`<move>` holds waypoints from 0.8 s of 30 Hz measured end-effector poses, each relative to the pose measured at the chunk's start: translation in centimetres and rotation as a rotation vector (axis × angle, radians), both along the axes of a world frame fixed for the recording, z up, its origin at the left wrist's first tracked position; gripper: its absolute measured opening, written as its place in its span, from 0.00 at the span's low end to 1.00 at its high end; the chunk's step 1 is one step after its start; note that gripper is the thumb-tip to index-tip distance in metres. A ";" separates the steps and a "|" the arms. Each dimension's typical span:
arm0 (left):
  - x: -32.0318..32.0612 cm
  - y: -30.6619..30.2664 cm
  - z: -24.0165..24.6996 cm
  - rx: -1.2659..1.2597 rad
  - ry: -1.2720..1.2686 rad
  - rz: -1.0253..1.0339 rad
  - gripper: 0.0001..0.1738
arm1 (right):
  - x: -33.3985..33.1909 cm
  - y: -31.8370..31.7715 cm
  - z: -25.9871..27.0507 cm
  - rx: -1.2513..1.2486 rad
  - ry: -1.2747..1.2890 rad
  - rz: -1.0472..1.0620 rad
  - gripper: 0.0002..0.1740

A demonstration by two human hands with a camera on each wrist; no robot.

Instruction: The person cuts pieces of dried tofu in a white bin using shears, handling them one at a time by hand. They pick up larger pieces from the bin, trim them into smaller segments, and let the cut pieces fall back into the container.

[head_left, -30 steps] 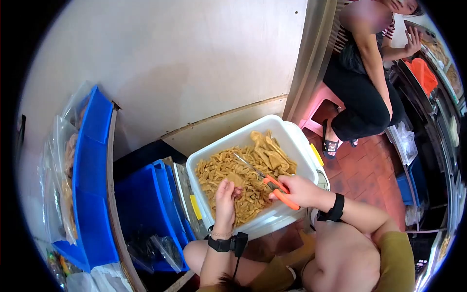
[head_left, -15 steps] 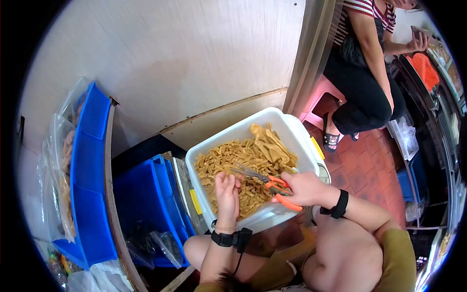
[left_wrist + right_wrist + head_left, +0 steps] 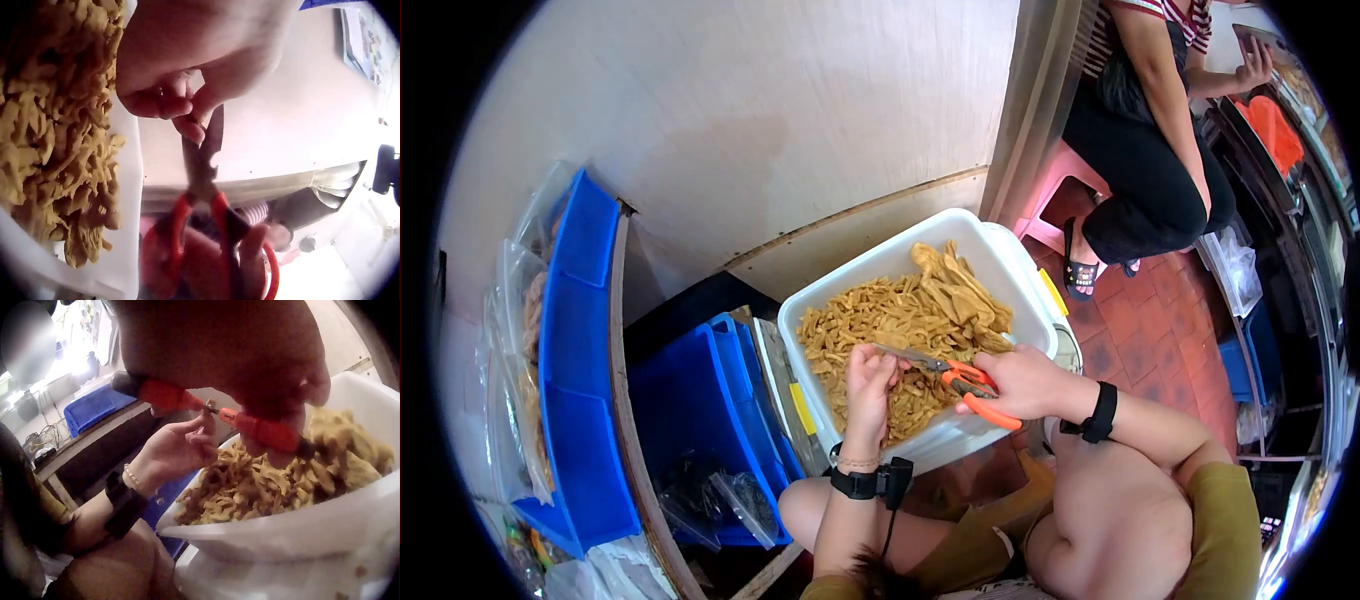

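Observation:
My right hand (image 3: 1028,384) grips the orange handles of the scissors (image 3: 975,392) over the white tub (image 3: 1022,262). In the left wrist view the scissors' blades (image 3: 203,156) stand slightly apart and reach my left fingertips. My left hand (image 3: 868,395) has its fingers curled with thumb and fingertips pinched together at the blade tips; a small piece between them is mostly hidden. Below both hands lie many cut yellow-brown strips (image 3: 850,320), also seen in the right wrist view (image 3: 250,481). Larger uncut folded sheets (image 3: 955,290) are heaped at the tub's far right.
Blue bins (image 3: 690,400) and a blue shelf tray (image 3: 580,370) with plastic bags stand at the left. A pale wall (image 3: 750,130) rises behind the tub. A seated person (image 3: 1150,190) on a pink stool (image 3: 1055,190) holds a phone at the upper right, above red floor tiles (image 3: 1130,320).
The flat piece visible in my left fingers a second ago is now mostly out of sight. Both hands have come slightly closer together, with the blades at my left fingertips.

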State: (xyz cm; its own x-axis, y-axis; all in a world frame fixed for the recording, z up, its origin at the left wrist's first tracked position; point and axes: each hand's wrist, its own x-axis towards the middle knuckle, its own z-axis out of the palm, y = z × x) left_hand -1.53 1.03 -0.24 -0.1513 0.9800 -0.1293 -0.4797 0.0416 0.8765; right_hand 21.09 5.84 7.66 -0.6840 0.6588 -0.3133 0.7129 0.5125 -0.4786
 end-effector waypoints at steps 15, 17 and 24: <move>0.1 0.2 1.0 -0.002 -0.185 0.088 0.07 | -0.3 -0.1 -0.2 -0.043 0.157 -0.064 0.36; -0.4 0.4 0.6 -0.062 -0.231 0.094 0.09 | -0.3 -0.2 -0.4 -0.013 0.199 -0.050 0.35; -1.3 -0.3 0.5 -0.041 0.200 -0.166 0.08 | 0.0 -0.4 1.1 0.063 0.075 -0.045 0.38</move>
State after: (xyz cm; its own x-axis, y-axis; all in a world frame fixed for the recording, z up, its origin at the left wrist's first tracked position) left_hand -2.83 0.70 0.24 -0.0155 0.9881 -0.1528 -0.2809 0.1423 0.9491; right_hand 21.11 5.44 8.76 -0.6731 0.7063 -0.2191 0.6993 0.5115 -0.4995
